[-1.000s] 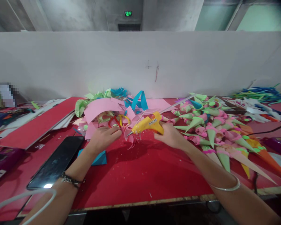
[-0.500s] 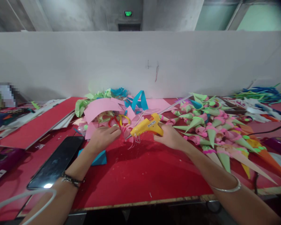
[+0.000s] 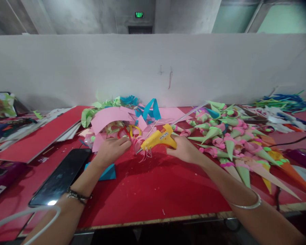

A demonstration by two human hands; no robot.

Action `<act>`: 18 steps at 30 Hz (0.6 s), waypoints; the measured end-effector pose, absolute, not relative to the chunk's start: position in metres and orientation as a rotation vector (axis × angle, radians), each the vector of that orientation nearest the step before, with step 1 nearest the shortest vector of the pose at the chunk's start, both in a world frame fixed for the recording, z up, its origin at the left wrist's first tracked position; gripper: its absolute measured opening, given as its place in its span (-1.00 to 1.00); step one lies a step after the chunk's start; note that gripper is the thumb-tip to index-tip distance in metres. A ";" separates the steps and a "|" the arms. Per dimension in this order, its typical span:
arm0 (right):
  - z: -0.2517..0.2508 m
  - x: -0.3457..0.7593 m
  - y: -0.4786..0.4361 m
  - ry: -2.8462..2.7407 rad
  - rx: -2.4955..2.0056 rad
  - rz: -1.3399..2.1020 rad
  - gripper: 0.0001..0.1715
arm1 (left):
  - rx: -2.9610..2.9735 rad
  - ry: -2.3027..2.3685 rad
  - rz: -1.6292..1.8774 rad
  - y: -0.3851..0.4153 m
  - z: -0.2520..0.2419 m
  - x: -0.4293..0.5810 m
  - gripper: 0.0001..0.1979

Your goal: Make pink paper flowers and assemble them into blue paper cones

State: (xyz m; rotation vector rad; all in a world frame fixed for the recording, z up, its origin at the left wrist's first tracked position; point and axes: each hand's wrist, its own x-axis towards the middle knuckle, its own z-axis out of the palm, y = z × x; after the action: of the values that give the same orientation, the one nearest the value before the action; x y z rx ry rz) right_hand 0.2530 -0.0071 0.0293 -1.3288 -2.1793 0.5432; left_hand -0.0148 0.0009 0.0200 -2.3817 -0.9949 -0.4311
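My right hand (image 3: pixel 185 149) grips a yellow glue gun (image 3: pixel 159 139), its nozzle pointing left and down at a pink fringed paper piece (image 3: pixel 140 149) on the red table (image 3: pixel 148 190). My left hand (image 3: pixel 112 149) is closed, pinching that pink piece from the left. Red and yellow scissors (image 3: pixel 129 131) lie just behind the piece, partly under pink paper.
A black phone (image 3: pixel 62 177) lies left of my left arm, beside a blue paper scrap (image 3: pixel 109 173). Pink, green and blue paper offcuts (image 3: pixel 112 115) are heaped at the back. Several green and pink paper cones (image 3: pixel 229 143) fill the right side. A red sheet (image 3: pixel 40 134) lies left.
The glue gun has shifted slightly left and down, bringing its nozzle closer to the pink fringed piece. My left hand has stayed put.
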 end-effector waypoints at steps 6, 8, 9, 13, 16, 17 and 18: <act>0.028 0.253 -0.007 -2.196 -1.328 0.519 -0.82 | -2.286 -0.914 -0.371 0.002 0.018 -0.016 -0.75; 0.028 0.254 -0.007 -2.190 -1.328 0.522 -0.81 | -2.308 -0.930 -0.380 0.002 0.019 -0.016 -0.73; 0.028 0.254 -0.007 -2.184 -1.329 0.521 -0.80 | -2.321 -0.941 -0.383 0.003 0.019 -0.016 -0.73; 0.029 0.259 -0.004 -2.132 -1.324 0.542 -0.66 | -2.332 -0.963 -0.368 0.003 0.019 -0.016 -0.76; 0.030 0.265 0.001 -2.056 -1.379 0.484 -0.56 | -2.296 -0.950 -0.347 0.003 0.020 -0.017 -0.78; 0.030 0.268 0.003 -2.027 -1.408 0.435 -0.57 | -2.288 -0.952 -0.346 0.004 0.020 -0.018 -0.78; 0.030 0.271 0.006 -2.001 -1.442 0.390 -0.59 | -2.283 -0.957 -0.348 0.004 0.020 -0.018 -0.78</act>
State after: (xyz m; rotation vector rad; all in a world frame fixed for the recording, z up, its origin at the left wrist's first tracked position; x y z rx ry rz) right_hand 0.2706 0.0061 0.0296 -1.4416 -2.0006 0.3902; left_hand -0.0181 0.0041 0.0198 -2.2828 -0.9574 -0.3477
